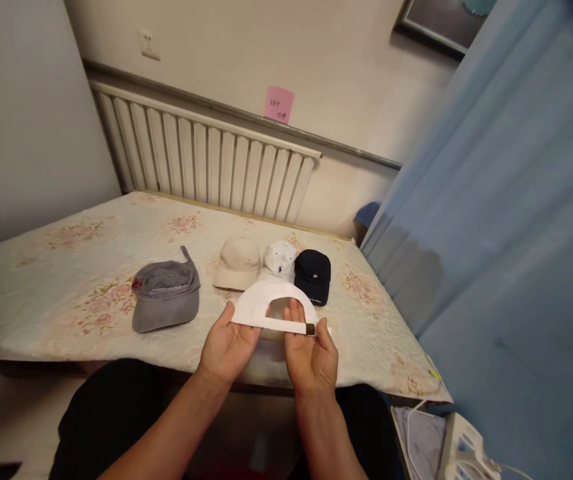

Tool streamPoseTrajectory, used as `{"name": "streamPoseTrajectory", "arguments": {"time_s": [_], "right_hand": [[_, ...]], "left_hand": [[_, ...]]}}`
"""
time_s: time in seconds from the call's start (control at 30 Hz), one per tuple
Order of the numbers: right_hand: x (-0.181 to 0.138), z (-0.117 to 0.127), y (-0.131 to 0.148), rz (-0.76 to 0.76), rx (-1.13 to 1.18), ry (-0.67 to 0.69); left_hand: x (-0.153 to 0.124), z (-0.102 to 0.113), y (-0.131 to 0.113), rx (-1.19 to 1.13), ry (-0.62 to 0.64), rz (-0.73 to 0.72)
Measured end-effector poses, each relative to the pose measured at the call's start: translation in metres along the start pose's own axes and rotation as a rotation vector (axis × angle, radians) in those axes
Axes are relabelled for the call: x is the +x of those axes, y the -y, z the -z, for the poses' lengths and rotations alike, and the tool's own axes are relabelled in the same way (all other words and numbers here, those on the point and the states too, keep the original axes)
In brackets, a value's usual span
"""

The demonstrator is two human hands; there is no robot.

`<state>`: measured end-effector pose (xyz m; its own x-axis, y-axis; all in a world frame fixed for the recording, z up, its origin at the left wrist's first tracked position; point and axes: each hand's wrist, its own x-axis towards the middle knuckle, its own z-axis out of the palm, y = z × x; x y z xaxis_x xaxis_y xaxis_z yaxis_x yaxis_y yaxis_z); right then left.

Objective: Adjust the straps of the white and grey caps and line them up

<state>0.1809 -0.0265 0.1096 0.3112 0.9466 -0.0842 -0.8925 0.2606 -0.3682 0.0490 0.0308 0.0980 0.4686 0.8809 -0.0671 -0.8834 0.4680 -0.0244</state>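
Note:
Between my two hands is a white baseball cap (271,291), its back opening and strap turned toward me. My left hand (229,347) grips the cap's left edge, thumb outside and fingers underneath. At the strap's right end, by a dark brown buckle, my right hand (311,357) holds the other side, with some fingers showing through the opening. Just beyond stand a beige cap (240,260), a white cap with a small dark logo (280,259) and a navy cap (313,273). A grey cap (166,297) lies to the left, its strap sticking up.
The caps lie on a bed with a floral cover (81,267). Behind it are a white radiator (206,160) and a pink note (279,104) on the wall. A blue curtain (491,220) hangs at right, above a power strip (466,447) with cords.

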Motion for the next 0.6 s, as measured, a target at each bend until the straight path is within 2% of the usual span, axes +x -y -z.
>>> {"name": "streamPoseTrajectory", "arguments": {"time_s": [0.2,0.6], "right_hand": [[-0.005,-0.002,-0.015,0.024,-0.112,0.178],[0.0,0.001,-0.009,0.022,-0.15,0.128]], "left_hand": [[-0.002,-0.003,0.008,-0.011,-0.005,0.041],[0.002,-0.001,0.007,0.038,-0.042,0.007]]}}
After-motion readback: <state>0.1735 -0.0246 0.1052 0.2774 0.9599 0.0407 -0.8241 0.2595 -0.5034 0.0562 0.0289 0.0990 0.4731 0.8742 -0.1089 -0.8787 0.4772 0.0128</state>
